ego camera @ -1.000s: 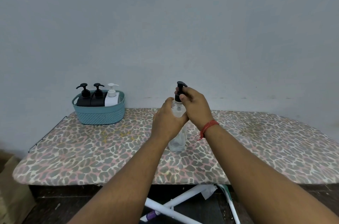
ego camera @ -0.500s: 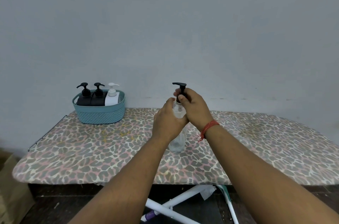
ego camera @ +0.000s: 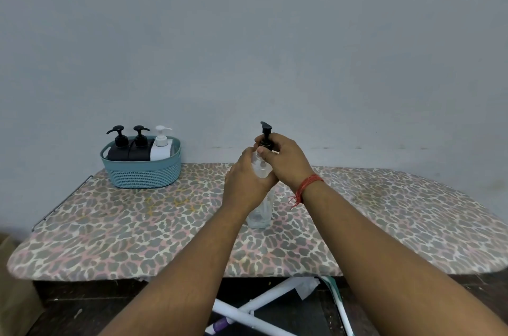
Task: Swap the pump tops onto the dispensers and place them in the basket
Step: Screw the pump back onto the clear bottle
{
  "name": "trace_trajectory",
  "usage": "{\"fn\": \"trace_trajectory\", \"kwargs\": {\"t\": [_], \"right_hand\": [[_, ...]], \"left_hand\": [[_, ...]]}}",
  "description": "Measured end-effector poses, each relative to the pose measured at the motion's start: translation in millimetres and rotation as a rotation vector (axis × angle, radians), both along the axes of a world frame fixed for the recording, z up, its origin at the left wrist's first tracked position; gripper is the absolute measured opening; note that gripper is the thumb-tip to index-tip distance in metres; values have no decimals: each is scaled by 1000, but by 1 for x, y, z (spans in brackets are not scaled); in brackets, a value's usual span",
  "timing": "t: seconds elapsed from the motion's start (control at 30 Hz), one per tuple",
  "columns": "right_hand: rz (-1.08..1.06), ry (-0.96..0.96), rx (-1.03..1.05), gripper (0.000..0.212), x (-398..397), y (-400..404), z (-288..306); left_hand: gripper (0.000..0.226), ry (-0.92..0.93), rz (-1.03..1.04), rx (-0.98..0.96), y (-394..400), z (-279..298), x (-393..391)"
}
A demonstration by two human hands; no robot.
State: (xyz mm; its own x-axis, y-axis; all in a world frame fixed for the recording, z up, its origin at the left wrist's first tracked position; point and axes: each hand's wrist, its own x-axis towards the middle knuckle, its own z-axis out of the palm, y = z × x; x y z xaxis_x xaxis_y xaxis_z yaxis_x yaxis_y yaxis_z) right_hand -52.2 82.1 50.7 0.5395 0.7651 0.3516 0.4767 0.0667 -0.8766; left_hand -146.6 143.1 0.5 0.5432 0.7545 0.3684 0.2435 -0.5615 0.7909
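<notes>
clear plastic dispenser (ego camera: 259, 214) stands upright near the middle of the ironing board (ego camera: 398, 214), and we judge it light, nearly empty as far as the glare lets us tell, smooth and a bit slippery, with walls that may give if squeezed. our left hand (ego camera: 244, 184) wraps its shoulder, fingers curled round the body; our right hand (ego camera: 286, 159) pinches the collar of the black pump top (ego camera: 266, 134), fingertips pressed on it. the collar is the place to turn, the upper body the place to steady; lifting by the thin pump head looks risky. the teal basket (ego camera: 143, 173) sits at the board's far left corner with two black dispensers (ego camera: 129, 151) and a white dispenser (ego camera: 161, 147) filling most of it, so room for a fourth looks tight. nothing lies between bottle and basket.
</notes>
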Motion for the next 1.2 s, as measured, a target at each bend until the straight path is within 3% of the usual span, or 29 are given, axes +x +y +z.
{"fn": "trace_trajectory", "kwargs": {"t": [0.23, 0.4, 0.63, 0.8, 1.0, 1.2], "right_hand": [[-206, -3, 21, 17, -9, 9, -3], [-355, 105, 96, 18, -28, 15, -8], [-184, 141, 103, 33, -32, -4, -15], [-125, 218, -4, 52, -26, -46, -50], [-37, 103, -221, 61, -28, -58, -102], [-73, -56, -183, 41, -39, -16, -115]], "left_hand": [[80, 12, 45, 31, 5, -7, 5], [56, -22, 46, 57, 11, -13, 9], [74, 10, -56, -75, 5, -7, 1], [105, 60, -148, -250, 1, -27, -29], [90, 87, -255, -266, 3, -59, -46], [78, 52, -204, -223, 18, -67, -44]]}}
